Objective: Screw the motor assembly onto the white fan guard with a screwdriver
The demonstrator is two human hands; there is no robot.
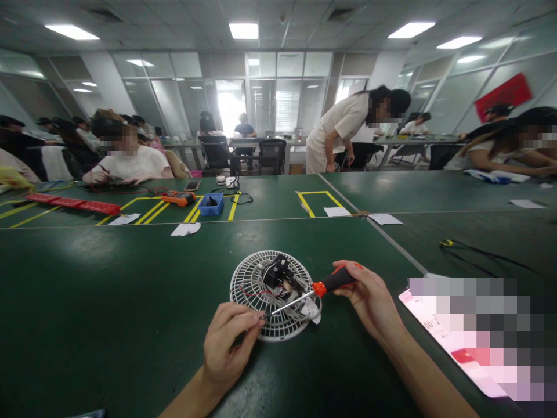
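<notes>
Left hand (227,345) nearest me, fingers pinched on a tiny part (262,317), too small to identify, at the screwdriver (319,288) tip; my right hand (372,299) clamps its handle (338,280). White round grille (278,334) underneath, on green counter (130,325); phone (456,342) right.

The left hand (228,343) and right hand (372,297) are bare and slender-fingered; behind them, the left forearm (194,393) and right forearm (424,364) (both narrowing toward the hands) are bare as well.

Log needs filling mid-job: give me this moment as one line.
right hand: grip on screwdriver handle | left hand: at screwdriver tip, hold unclear | grille: on table, black part on top
</notes>
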